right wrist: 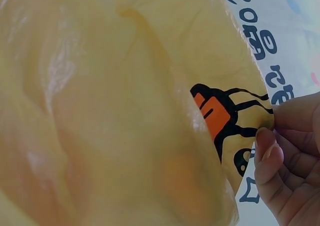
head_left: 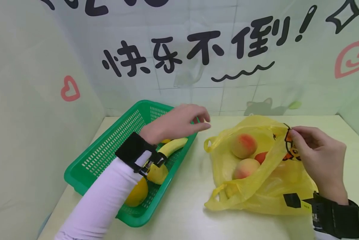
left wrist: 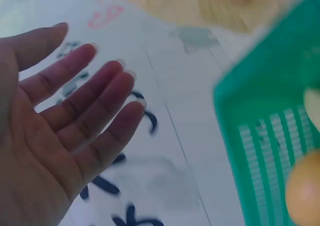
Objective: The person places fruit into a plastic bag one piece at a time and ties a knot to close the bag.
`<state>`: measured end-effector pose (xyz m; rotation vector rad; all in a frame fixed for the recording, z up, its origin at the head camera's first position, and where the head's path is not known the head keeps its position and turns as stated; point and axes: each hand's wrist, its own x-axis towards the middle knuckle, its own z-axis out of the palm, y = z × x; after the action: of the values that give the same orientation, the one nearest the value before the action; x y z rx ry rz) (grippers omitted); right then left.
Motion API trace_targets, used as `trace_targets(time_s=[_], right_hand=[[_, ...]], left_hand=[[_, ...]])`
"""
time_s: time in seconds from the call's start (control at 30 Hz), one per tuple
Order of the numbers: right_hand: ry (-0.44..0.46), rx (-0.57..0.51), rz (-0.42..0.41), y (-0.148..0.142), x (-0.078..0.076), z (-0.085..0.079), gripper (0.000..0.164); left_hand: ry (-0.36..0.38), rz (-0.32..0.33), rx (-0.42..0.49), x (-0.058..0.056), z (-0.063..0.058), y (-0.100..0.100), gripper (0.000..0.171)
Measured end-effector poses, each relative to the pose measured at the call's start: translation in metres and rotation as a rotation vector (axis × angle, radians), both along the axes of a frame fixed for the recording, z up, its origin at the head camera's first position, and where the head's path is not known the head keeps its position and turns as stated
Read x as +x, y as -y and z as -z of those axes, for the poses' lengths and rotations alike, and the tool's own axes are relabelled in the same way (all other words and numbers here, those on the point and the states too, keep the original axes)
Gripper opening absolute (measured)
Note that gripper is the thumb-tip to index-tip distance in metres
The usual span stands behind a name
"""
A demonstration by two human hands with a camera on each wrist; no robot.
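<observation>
My right hand (head_left: 321, 156) pinches the upper edge of a thin yellow plastic bag (head_left: 275, 200) between thumb and fingers. In the right wrist view the bag (right wrist: 110, 106) fills most of the picture, with its edge at the fingertips. Two peaches (head_left: 244, 146) and a partly covered red item (head_left: 260, 157) lie inside its open mouth. My left hand (head_left: 179, 121) hangs over the far right rim of a green basket (head_left: 107, 146), holding nothing. Seen in the left wrist view, its fingers (left wrist: 95, 106) are loosely spread beside the basket.
In the basket lie a banana (head_left: 174, 146), a yellow pear-shaped fruit (head_left: 157, 174) and a round orange-yellow fruit (head_left: 138, 193). Basket and bag stand apart on a pale table (head_left: 185, 200). A printed sheet (head_left: 179, 80) with black lettering hangs behind them.
</observation>
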<state>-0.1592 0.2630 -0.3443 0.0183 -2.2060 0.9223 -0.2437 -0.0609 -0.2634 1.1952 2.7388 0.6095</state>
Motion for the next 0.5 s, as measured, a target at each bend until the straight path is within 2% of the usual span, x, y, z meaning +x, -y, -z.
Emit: trace_targets(time_s=[0.17, 0.3, 0.37, 0.5], right_hand=[[-0.011, 0.002, -0.015, 0.001, 0.000, -0.002, 0.021], [-0.010, -0.007, -0.022, 0.002, 0.000, -0.002, 0.021], [-0.003, -0.011, -0.015, 0.001, 0.000, -0.002, 0.022], [0.010, -0.017, -0.001, 0.000, 0.000, -0.001, 0.022]], left_hand=[[0.033, -0.215, -0.112, -0.018, 0.013, 0.039, 0.046], [0.094, -0.361, -0.209, -0.029, 0.025, 0.056, 0.064], [0.117, -0.395, -0.233, -0.035, 0.032, 0.062, 0.067], [0.146, -0.404, -0.238, -0.045, 0.047, 0.069, 0.066]])
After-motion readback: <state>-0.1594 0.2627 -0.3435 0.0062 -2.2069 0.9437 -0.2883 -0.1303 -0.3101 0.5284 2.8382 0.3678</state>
